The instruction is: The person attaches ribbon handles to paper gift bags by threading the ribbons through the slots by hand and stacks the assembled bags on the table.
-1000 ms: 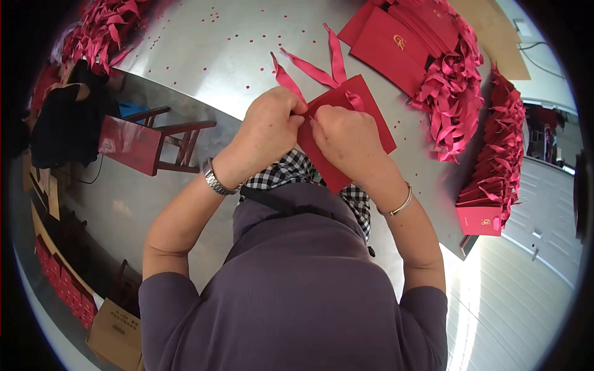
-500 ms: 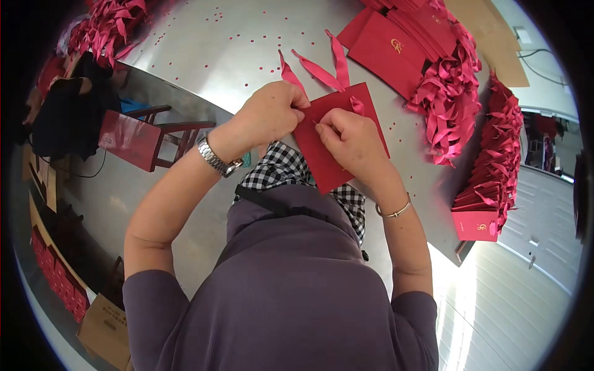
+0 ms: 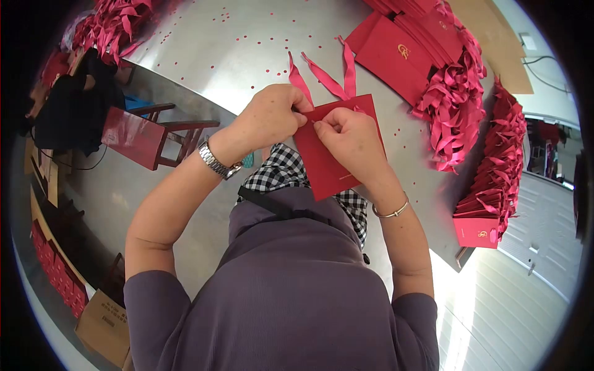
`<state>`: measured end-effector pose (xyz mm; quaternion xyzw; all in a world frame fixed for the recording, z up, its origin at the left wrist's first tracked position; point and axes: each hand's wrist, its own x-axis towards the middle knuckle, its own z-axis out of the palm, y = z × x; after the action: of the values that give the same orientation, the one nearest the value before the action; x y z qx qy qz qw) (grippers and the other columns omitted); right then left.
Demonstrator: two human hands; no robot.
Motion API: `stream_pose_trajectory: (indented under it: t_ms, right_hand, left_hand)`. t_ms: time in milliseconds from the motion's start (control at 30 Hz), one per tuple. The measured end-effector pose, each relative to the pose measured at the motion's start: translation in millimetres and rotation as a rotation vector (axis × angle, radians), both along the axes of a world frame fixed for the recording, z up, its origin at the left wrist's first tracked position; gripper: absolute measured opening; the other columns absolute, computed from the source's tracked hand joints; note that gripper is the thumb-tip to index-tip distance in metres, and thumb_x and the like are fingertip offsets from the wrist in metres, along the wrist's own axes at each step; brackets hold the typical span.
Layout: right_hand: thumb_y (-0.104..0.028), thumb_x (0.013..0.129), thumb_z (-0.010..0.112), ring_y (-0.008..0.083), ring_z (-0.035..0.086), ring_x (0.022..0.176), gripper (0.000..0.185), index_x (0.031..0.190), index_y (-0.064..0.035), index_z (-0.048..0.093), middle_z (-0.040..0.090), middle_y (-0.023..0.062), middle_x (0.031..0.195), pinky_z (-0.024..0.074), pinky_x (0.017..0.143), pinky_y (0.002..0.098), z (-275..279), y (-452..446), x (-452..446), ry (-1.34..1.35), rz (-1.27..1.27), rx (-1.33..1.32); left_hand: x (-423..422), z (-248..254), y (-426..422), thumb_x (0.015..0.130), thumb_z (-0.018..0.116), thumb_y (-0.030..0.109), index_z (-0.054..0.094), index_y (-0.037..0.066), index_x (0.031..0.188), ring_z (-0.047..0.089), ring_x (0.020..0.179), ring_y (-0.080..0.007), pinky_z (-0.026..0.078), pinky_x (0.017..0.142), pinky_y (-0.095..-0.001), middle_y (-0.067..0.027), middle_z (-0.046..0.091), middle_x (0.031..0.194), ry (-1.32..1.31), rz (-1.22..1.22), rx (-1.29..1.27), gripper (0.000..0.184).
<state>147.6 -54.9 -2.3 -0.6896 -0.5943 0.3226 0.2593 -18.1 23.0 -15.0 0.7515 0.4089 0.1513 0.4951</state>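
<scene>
A flat red paper bag (image 3: pixel 337 167) lies tilted at the table's near edge, partly over my lap. Pink-red ribbons (image 3: pixel 348 71) stick out past its top edge. My left hand (image 3: pixel 275 114) is closed in a pinch at the bag's upper left corner, where one ribbon (image 3: pixel 298 77) runs to the fingertips. Over the front of the bag, my right hand (image 3: pixel 352 139) pinches with thumb and forefinger close to the left fingertips. Whatever sits in that right pinch is too small to make out.
Red bags with gold print (image 3: pixel 396 52) and tangled ribbons (image 3: pixel 455 111) lie at the right. A packed row of bags (image 3: pixel 492 179) lines the right edge. Small red dots are scattered on the metal table (image 3: pixel 241 21). A wooden stool (image 3: pixel 133 136) stands left, a carton (image 3: pixel 104 328) lower left.
Both hands stay pinched at the bag's upper part. The whole scene sits slightly lower in view, and the bag is turned a little.
</scene>
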Motion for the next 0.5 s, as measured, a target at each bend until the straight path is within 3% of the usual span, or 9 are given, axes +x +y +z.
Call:
stream_pose_trajectory:
  t_ms: [100, 300, 433, 500]
  right_hand:
    - [-0.018, 0.080, 0.068, 0.0285, 0.062, 0.056, 0.020, 0.072, -0.0004, 0.065, 0.063, 0.0144, 0.061, 0.0507, 0.068, 0.0388, -6.0, 1.6, 7.2, 0.166, -0.062, -0.059]
    - [-0.018, 0.081, 0.068, 0.0289, 0.060, 0.054, 0.020, 0.071, -0.0001, 0.065, 0.063, 0.0141, 0.060, 0.0476, 0.085, 0.0396, -4.7, 2.7, 6.4, 0.151, 0.033, -0.036]
    - [-0.017, 0.081, 0.068, 0.0298, 0.060, 0.055, 0.020, 0.071, -0.0001, 0.064, 0.062, 0.0153, 0.061, 0.0473, 0.086, 0.0402, -1.1, 3.1, -1.2, 0.036, 0.006, -0.012]
    - [-0.018, 0.081, 0.067, 0.0311, 0.061, 0.057, 0.021, 0.070, -0.0001, 0.064, 0.062, 0.0163, 0.062, 0.0499, 0.078, 0.0406, -0.9, 5.2, -2.1, 0.002, -0.016, -0.038]
  left_hand:
    - [-0.1, 0.0, -0.1, 0.076, 0.065, 0.002, 0.064, -0.003, 0.088, 0.060, 0.076, -0.0173, 0.048, 0.070, -0.0305, -0.0097, 0.064, 0.084, 0.008, 0.013, -0.031, 0.013]
    - [-2.4, 2.0, 1.4, 0.076, 0.065, 0.001, 0.064, -0.004, 0.089, 0.060, 0.075, -0.0185, 0.049, 0.070, -0.0304, -0.0104, 0.064, 0.084, -0.005, -0.003, -0.052, 0.013]
    - [-2.3, -1.6, 0.0, 0.076, 0.065, 0.000, 0.064, -0.004, 0.089, 0.061, 0.075, -0.0191, 0.049, 0.070, -0.0305, -0.0107, 0.064, 0.084, -0.027, 0.034, -0.075, 0.013]
    - [-3.3, 1.8, 1.4, 0.076, 0.065, 0.000, 0.064, -0.004, 0.088, 0.062, 0.075, -0.0200, 0.050, 0.069, -0.0310, -0.0115, 0.064, 0.084, 0.007, -0.009, 0.026, 0.013]
